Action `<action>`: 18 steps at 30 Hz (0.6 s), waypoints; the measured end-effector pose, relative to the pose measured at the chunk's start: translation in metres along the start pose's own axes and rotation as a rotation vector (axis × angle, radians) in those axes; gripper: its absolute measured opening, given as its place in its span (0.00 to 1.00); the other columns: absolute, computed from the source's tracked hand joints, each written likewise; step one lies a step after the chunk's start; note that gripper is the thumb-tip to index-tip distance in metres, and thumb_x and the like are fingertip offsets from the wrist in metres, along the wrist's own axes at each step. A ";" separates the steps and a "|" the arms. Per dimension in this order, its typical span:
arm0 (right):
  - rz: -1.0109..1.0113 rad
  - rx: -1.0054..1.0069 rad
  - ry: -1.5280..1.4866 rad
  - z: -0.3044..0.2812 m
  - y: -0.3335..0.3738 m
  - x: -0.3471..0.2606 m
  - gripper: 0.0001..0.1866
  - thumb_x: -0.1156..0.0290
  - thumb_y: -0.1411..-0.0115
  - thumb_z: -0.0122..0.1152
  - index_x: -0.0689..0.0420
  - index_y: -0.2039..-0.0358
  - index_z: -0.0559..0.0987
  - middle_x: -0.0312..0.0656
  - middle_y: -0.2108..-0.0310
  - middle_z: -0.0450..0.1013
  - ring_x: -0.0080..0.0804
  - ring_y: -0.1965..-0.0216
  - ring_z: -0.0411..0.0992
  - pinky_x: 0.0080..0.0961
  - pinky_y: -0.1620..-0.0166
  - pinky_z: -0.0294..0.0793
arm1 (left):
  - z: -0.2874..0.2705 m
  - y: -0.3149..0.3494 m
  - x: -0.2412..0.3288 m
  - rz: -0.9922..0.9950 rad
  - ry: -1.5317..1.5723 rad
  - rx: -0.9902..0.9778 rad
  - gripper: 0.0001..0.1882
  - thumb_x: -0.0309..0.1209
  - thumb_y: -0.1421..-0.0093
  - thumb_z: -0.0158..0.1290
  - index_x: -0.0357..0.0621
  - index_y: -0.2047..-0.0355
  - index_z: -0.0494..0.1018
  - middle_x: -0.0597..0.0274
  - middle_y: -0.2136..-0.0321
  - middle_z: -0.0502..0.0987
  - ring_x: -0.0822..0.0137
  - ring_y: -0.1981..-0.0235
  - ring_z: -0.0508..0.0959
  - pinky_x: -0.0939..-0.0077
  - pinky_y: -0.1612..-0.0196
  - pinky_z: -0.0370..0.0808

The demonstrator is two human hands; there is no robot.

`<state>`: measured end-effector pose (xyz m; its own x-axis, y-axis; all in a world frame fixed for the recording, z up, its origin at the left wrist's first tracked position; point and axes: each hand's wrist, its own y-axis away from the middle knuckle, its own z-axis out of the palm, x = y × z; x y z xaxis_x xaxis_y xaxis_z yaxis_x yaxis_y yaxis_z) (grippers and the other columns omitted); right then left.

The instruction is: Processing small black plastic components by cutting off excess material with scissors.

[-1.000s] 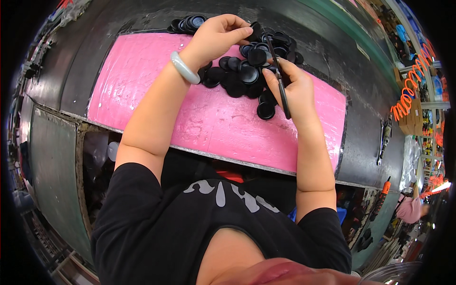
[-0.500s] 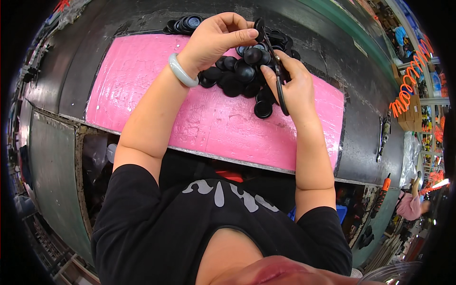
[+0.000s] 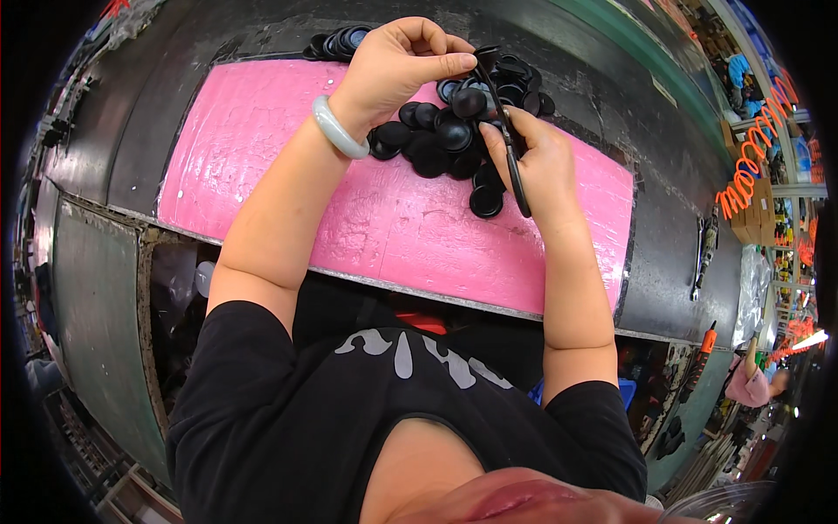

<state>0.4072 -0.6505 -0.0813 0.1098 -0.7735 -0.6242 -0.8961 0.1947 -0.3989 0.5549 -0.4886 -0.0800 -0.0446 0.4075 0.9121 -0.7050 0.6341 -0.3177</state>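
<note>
My left hand [image 3: 393,74], with a pale bangle [image 3: 336,129] on its wrist, is closed in a pinch at the edge of a small black round cap [image 3: 486,52]. My right hand [image 3: 543,166] grips black-handled scissors [image 3: 515,179], whose blades point up toward that cap. The blade tips meet the cap's edge near my left fingertips; whether they touch it I cannot tell. Below and between both hands lies a loose heap of black round caps [image 3: 429,157], some domed side up, some showing a hollow or rimmed face.
A pink mat [image 3: 262,166] covers the dark workbench [image 3: 140,140] in front of me. A row of stacked black caps [image 3: 336,42] lies past its far left edge. On the right are a metal tool [image 3: 701,253], an orange coiled hose [image 3: 742,183] and a person in pink [image 3: 749,384].
The cap in my left fingers has turned from standing on edge to lying flatter. The scissors have shifted very slightly, and both arms are nearly where they were.
</note>
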 end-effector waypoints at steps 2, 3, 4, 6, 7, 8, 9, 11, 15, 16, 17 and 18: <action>-0.016 -0.007 0.042 0.000 0.000 0.003 0.12 0.64 0.46 0.64 0.56 0.64 0.81 0.49 0.77 0.75 0.47 0.75 0.75 0.34 0.71 0.73 | 0.000 0.000 -0.001 -0.018 0.010 0.006 0.07 0.20 0.45 0.61 0.40 0.72 0.72 0.54 0.60 0.78 0.68 0.60 0.78 0.74 0.53 0.77; -0.024 -0.011 0.064 0.000 -0.001 0.004 0.11 0.64 0.45 0.64 0.56 0.65 0.81 0.49 0.77 0.75 0.48 0.75 0.75 0.34 0.71 0.73 | 0.001 0.001 0.000 -0.023 0.016 0.014 0.07 0.20 0.45 0.61 0.39 0.69 0.73 0.54 0.60 0.78 0.68 0.60 0.79 0.74 0.52 0.77; -0.014 -0.018 0.068 0.000 -0.001 0.002 0.11 0.64 0.45 0.64 0.56 0.65 0.82 0.49 0.77 0.75 0.48 0.75 0.75 0.34 0.71 0.73 | 0.003 0.002 0.001 -0.026 0.021 0.022 0.08 0.20 0.45 0.61 0.38 0.66 0.73 0.54 0.60 0.78 0.68 0.60 0.79 0.73 0.52 0.78; 0.005 -0.034 0.078 -0.001 0.000 -0.001 0.10 0.65 0.45 0.64 0.56 0.66 0.82 0.49 0.78 0.75 0.49 0.76 0.75 0.35 0.72 0.73 | 0.004 0.001 0.000 -0.015 0.013 0.048 0.11 0.20 0.45 0.60 0.36 0.61 0.73 0.55 0.60 0.78 0.67 0.60 0.79 0.73 0.51 0.77; -0.006 -0.025 0.083 -0.001 0.000 -0.001 0.10 0.65 0.46 0.64 0.56 0.67 0.82 0.49 0.78 0.75 0.49 0.76 0.75 0.34 0.72 0.73 | 0.004 0.001 -0.002 -0.001 -0.002 0.066 0.13 0.19 0.45 0.60 0.35 0.59 0.73 0.55 0.61 0.78 0.67 0.60 0.79 0.72 0.51 0.77; -0.017 -0.016 0.089 0.000 -0.001 0.001 0.10 0.65 0.46 0.64 0.56 0.67 0.82 0.49 0.79 0.75 0.49 0.76 0.75 0.34 0.72 0.73 | 0.004 0.001 -0.004 0.013 -0.017 0.084 0.15 0.19 0.45 0.59 0.34 0.57 0.72 0.55 0.61 0.78 0.67 0.60 0.79 0.71 0.50 0.77; -0.027 -0.007 0.095 0.000 -0.001 0.002 0.09 0.65 0.46 0.64 0.56 0.67 0.82 0.49 0.79 0.75 0.49 0.77 0.75 0.34 0.72 0.73 | 0.005 0.001 -0.003 0.048 -0.014 0.101 0.15 0.20 0.45 0.60 0.34 0.58 0.73 0.55 0.61 0.78 0.67 0.60 0.79 0.72 0.51 0.77; -0.024 0.004 0.037 0.001 -0.001 0.005 0.10 0.65 0.45 0.65 0.57 0.66 0.82 0.47 0.79 0.75 0.42 0.78 0.75 0.31 0.73 0.73 | 0.006 0.001 -0.003 0.116 -0.007 0.132 0.14 0.22 0.47 0.62 0.32 0.60 0.74 0.54 0.63 0.79 0.67 0.61 0.80 0.74 0.52 0.77; 0.083 -0.057 -0.253 0.001 0.001 0.003 0.13 0.64 0.42 0.65 0.61 0.63 0.81 0.37 0.79 0.75 0.26 0.80 0.72 0.23 0.74 0.70 | -0.007 -0.002 -0.006 -0.036 0.148 0.056 0.13 0.23 0.40 0.52 0.30 0.55 0.73 0.47 0.54 0.77 0.60 0.51 0.78 0.66 0.44 0.74; 0.135 -0.130 -0.327 -0.002 0.001 0.000 0.13 0.64 0.41 0.65 0.62 0.62 0.81 0.35 0.79 0.75 0.23 0.79 0.71 0.22 0.74 0.70 | -0.007 -0.002 -0.007 -0.042 0.221 0.017 0.13 0.24 0.39 0.51 0.30 0.55 0.73 0.46 0.53 0.77 0.59 0.50 0.77 0.66 0.43 0.73; 0.187 -0.204 -0.400 -0.006 0.001 -0.005 0.14 0.64 0.41 0.65 0.62 0.62 0.81 0.33 0.78 0.74 0.20 0.78 0.69 0.20 0.73 0.69 | -0.006 -0.001 -0.006 -0.049 0.293 -0.022 0.13 0.24 0.39 0.50 0.29 0.55 0.73 0.45 0.53 0.77 0.58 0.49 0.77 0.66 0.42 0.73; 0.239 -0.278 -0.473 -0.008 0.000 -0.008 0.14 0.64 0.40 0.64 0.62 0.61 0.81 0.32 0.78 0.73 0.18 0.78 0.68 0.19 0.73 0.68 | -0.002 0.000 -0.005 -0.069 0.288 -0.023 0.15 0.26 0.39 0.49 0.29 0.55 0.74 0.46 0.51 0.76 0.58 0.49 0.76 0.64 0.41 0.71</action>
<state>0.4030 -0.6491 -0.0708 0.0136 -0.3632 -0.9316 -0.9915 0.1159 -0.0597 0.5566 -0.4889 -0.0854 0.2075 0.5307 0.8217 -0.6828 0.6801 -0.2668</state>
